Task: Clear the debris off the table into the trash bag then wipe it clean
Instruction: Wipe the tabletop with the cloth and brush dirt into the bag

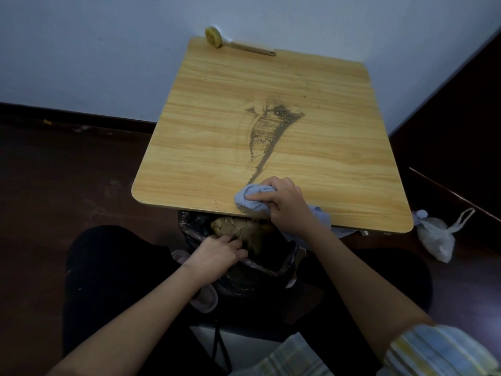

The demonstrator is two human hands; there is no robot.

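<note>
Debris [267, 131] trails toward cloth [250, 200]; brush [233, 43] well apart.

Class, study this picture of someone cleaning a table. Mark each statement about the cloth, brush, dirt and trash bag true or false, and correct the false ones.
1. The right hand grips a blue cloth at the table's near edge. True.
2. The scrubbing brush lies on the floor. False: it lies at the table's far edge.
3. The dirt trail narrows toward the cloth. True.
4. The left hand holds the brush. False: it holds the black trash bag open below the table edge.
</note>
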